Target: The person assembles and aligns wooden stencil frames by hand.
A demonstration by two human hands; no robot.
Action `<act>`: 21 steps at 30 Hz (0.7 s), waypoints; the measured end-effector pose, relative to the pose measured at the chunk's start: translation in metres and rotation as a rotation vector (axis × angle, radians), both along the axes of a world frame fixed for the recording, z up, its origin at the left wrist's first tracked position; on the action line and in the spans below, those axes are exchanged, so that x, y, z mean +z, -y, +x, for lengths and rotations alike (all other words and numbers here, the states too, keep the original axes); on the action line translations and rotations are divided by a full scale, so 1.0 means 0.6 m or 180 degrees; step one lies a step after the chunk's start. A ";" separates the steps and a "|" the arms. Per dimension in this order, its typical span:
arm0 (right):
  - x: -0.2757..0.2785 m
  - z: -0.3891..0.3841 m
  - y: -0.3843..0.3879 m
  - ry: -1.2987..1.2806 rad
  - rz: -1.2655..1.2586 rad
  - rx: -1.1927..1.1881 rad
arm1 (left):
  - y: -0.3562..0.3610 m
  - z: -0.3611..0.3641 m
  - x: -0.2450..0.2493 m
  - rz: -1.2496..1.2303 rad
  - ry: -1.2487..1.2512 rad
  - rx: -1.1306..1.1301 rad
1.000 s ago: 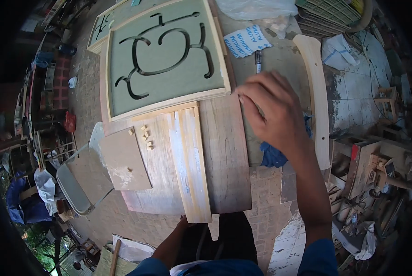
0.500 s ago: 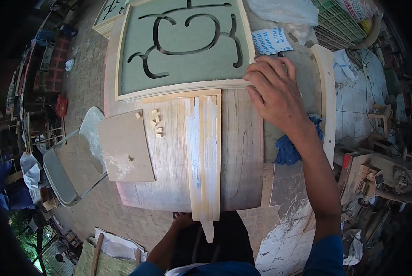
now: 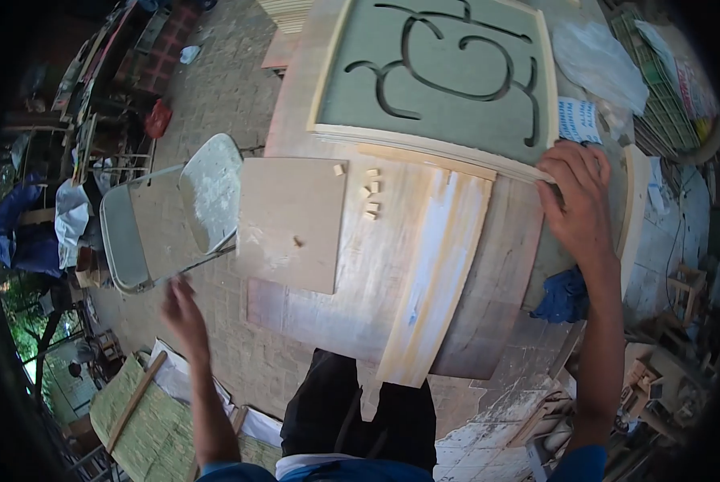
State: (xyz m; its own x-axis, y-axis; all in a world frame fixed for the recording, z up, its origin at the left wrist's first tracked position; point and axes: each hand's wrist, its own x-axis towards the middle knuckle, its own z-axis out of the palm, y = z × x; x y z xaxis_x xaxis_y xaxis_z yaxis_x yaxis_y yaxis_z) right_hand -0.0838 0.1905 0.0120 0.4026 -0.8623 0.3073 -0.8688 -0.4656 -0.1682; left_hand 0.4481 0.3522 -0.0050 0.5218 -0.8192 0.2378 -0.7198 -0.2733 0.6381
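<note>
At the far side of the bench lies a green panel [image 3: 456, 104] with curved cut-out slots, edged by a pale wooden frame [image 3: 432, 140]. My right hand [image 3: 578, 197] grips the frame's near right corner, thumb on the near side and fingers bent over the right edge. In the air left of the bench is my left hand [image 3: 185, 309], near a folding chair [image 3: 127, 233]; motion blurs its fingers. A long wooden board with whitish streaks [image 3: 432, 273] lies below the frame and overhangs the bench's near edge. Several small wooden blocks [image 3: 373, 189] sit left of it.
A square brown board [image 3: 292, 233] lies on the left of the wooden benchtop [image 3: 505, 265], with a small block and a crumb-like bit on it. Right of the panel are a plastic bag [image 3: 601, 68], a printed packet [image 3: 578, 120] and a blue cloth [image 3: 562, 296].
My left hand has moved from beside my leg out to the left. The view has turned, shifting the bench rightward. My right hand stays at the frame's corner.
</note>
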 end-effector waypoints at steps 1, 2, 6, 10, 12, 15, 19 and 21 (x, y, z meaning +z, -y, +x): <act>-0.001 0.002 -0.001 0.0014 0.0005 0.0037 | 0.060 -0.030 0.064 0.0015 0.0370 -0.0412; -0.001 0.002 -0.001 0.0024 0.0001 0.0026 | 0.113 -0.055 0.091 -0.0118 0.0385 -0.0689; 0.000 0.004 0.000 -0.0048 0.0011 0.0011 | 0.283 -0.118 0.124 -0.0148 0.0844 -0.2441; 0.000 0.008 0.001 -0.0149 -0.0015 0.0037 | 0.378 -0.164 0.095 -0.0133 0.0905 -0.3258; 0.000 0.009 0.003 -0.0148 0.0000 0.0042 | 0.404 -0.180 0.075 -0.0189 0.1241 -0.3546; 0.003 0.009 0.003 -0.0166 0.0042 0.0057 | 0.425 -0.182 0.040 -0.0149 0.1180 -0.3534; 0.006 0.012 0.003 -0.0214 0.0054 0.0043 | 0.422 -0.187 0.018 -0.0063 0.1122 -0.3442; 0.009 0.014 0.002 -0.0169 0.0132 0.0008 | 0.416 -0.190 0.015 0.0161 0.0656 -0.3292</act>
